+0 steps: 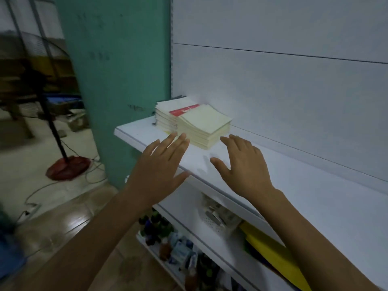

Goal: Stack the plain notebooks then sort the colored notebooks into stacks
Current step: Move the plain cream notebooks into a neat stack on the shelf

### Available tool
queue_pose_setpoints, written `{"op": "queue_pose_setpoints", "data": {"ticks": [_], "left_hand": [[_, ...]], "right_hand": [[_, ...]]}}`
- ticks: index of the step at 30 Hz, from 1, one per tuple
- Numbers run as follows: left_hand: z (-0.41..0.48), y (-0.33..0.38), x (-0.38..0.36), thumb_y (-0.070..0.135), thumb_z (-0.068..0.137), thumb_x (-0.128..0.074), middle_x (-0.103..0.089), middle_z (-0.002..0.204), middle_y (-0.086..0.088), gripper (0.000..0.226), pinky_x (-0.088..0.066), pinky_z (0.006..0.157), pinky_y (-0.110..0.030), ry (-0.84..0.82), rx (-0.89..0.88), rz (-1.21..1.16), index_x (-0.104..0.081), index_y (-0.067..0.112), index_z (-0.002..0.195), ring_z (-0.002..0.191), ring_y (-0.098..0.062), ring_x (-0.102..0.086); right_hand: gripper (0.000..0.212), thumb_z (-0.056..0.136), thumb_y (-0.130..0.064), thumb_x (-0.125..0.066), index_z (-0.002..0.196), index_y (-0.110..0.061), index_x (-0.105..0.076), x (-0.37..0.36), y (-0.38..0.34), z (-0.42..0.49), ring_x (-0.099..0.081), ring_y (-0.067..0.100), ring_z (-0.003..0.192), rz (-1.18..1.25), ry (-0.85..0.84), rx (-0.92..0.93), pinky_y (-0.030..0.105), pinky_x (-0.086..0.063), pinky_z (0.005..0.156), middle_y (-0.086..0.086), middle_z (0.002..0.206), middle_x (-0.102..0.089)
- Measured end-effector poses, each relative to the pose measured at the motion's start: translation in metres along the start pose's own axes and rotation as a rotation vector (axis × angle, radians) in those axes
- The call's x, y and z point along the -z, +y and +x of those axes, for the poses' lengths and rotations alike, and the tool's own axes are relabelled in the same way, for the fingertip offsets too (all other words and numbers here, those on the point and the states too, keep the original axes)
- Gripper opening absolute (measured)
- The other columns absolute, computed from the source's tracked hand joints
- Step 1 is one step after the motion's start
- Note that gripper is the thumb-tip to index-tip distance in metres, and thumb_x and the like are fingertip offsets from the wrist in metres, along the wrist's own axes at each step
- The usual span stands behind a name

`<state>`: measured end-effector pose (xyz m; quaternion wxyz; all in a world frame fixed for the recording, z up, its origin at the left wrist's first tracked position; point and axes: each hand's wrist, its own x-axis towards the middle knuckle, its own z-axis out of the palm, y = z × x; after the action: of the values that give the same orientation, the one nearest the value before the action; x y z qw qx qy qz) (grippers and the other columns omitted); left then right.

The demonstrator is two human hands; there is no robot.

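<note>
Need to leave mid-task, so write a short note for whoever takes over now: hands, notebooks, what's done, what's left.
Left hand: open and empty, fingertips at the front left edge of the plain stack; contact unclear.
Right hand: open and empty, over the shelf, just right of that stack.
Notebooks: the pale yellow plain stack sits near the shelf's left end. A second stack is directly behind it, with a red-banded cover on top.
Done: the plain ones look stacked, edges slightly uneven.
Left: sort the coloured ones; only the red-banded cover shows here.

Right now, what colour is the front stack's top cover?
The top cover is pale yellow; head view.
</note>
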<state>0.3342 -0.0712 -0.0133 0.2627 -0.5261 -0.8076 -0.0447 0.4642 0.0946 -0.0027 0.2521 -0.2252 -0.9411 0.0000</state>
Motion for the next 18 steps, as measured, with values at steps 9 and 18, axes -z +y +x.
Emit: {"op": "queue_pose_setpoints", "data": {"ticks": [9,18], "left_hand": [[-0.004,-0.086,-0.049,0.051,0.09,-0.034,-0.038,0.149,-0.009,0.069,-0.036,0.106,-0.047,-0.041,0.037,-0.037,-0.038,0.007,0.143,0.137,-0.026,-0.036],[0.078,-0.166,-0.116,0.055,0.091,-0.028,-0.017,0.157,-0.002,0.072,-0.019,0.115,-0.04,-0.123,-0.087,-0.137,-0.016,0.016,0.15,0.145,-0.019,-0.015]], "right_hand": [[0.059,0.09,-0.05,-0.053,0.136,-0.014,-0.045,-0.063,-0.037,0.074,-0.05,0.029,0.121,0.015,-0.08,0.024,0.045,-0.042,0.098,0.01,0.137,-0.051],[0.075,0.086,-0.057,-0.054,0.142,-0.012,-0.033,-0.128,-0.039,0.206,-0.044,0.029,0.126,0.009,-0.13,-0.141,0.043,-0.04,0.098,0.01,0.144,-0.042]]}}
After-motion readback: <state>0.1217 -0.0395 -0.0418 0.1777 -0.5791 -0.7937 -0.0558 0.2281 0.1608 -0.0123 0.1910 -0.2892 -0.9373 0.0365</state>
